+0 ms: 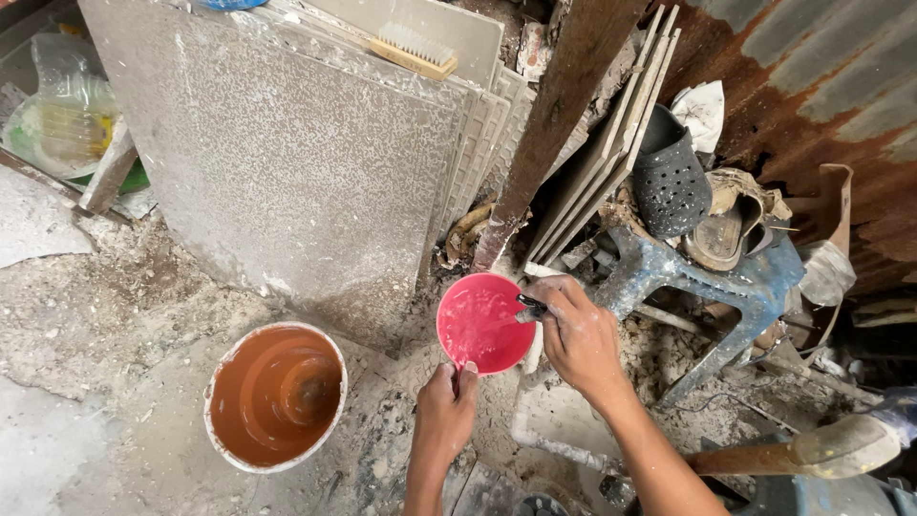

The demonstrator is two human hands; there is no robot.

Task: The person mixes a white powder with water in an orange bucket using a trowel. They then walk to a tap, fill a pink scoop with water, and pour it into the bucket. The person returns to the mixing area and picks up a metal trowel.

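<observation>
Both forearms reach forward. The left hand [446, 409] pinches closed, thumb on top; the right hand [580, 334] curls shut, knuckles up.

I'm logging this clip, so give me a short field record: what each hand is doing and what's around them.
left hand: grips the near rim of a pink bowl, thumb over the edge
right hand: holds a dark tool against the bowl's inner wall
bowl contents: whitish smears
nearby left: orange bucket with white-crusted rim, on dusty ground
behind: grey tiles leaning, scrub brush on top
right: blue stool bearing a black clog
</observation>
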